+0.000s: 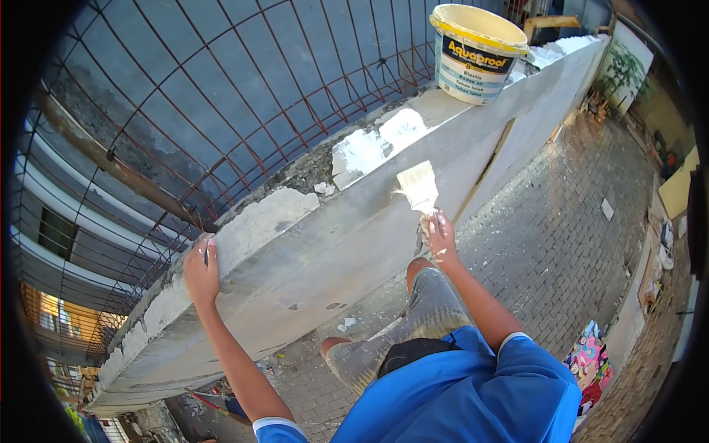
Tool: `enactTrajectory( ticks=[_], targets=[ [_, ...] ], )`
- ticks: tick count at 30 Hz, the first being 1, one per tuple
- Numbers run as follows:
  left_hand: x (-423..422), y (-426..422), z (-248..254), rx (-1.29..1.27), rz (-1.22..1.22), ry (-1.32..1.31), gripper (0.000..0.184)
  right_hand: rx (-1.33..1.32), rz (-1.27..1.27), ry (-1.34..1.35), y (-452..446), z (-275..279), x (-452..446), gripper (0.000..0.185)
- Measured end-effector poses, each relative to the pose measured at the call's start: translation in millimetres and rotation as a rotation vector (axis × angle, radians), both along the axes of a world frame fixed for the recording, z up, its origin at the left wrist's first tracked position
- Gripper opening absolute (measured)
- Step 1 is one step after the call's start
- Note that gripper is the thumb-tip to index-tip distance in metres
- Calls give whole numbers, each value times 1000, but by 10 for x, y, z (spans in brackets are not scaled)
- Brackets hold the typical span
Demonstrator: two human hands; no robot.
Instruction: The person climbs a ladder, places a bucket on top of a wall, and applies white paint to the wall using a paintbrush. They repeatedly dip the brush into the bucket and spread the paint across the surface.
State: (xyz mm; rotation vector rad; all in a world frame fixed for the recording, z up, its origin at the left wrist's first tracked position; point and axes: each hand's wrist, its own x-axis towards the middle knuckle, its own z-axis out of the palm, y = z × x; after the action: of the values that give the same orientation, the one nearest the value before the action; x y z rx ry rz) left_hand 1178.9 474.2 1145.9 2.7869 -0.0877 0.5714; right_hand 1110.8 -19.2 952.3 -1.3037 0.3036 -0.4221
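Observation:
My right hand [442,238] is wrapped round the handle of a paint brush [419,186], its pale, paint-coated bristles pointing up beside the face of a grey wall [295,251]. White paint spots mark the fingers. My left hand [201,273] rests on the wall's top edge at the left, its fingers bent over a small dark thing that I cannot make out. On top of the wall stands an open Aquaproof bucket [476,63] with a yellow rim. Bright white paint [377,148] covers part of the rough wall top between the bucket and my left hand.
A rusty wire mesh [244,88] rises behind the wall, with a thicker rusty bar at the left. Grey paving [546,214] lies below on the right. A colourful cloth [589,362] is on the ground at the lower right, and a plant [624,70] grows at the upper right.

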Motion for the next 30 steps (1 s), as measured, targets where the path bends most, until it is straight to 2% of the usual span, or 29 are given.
enactTrajectory(
  ticks=[2, 3, 6, 8, 10, 12, 16, 19, 22, 25, 28, 30],
  targets=[
    [-5, -8, 7, -5, 4, -9, 47, -106, 47, -77, 4, 45, 180, 19],
    [-3, -10, 12, -10, -2, -11, 47, 56, 156, 94, 40, 88, 226, 21],
    [-5, -33, 19, -19, -10, -10, 47, 248, 299, 163, 65, -428, 288, 26],
    [-17, -48, 24, -15, 10, -2, 47, 261, 296, 209, 65, -830, 187, 30],
    [-31, -64, 31, -12, -2, 12, 46, 301, 297, 232, 81, -959, -6, 31],
    [-12, -73, 73, -12, -4, 10, 46, 235, 266, 282, 23, -1045, -87, 34],
    [-1, -34, 17, -14, -1, -16, 46, -6, 142, 449, -12, -702, -81, 38],
    [-30, -60, 26, -20, 2, -16, 45, -321, 84, 377, -73, -25, -58, 38],
    [-12, -49, 52, -13, -12, -30, 45, -480, 43, 235, -170, 357, -55, 37],
    [-50, -78, 35, -29, -12, -3, 45, -207, 91, 259, -114, 1128, -155, 37],
    [-24, -60, 48, -18, -10, -4, 45, -29, 108, 200, -191, 1173, -107, 36],
    [-28, -58, 43, -13, -8, -13, 45, 56, 71, 125, -213, 870, 55, 35]
  ],
)
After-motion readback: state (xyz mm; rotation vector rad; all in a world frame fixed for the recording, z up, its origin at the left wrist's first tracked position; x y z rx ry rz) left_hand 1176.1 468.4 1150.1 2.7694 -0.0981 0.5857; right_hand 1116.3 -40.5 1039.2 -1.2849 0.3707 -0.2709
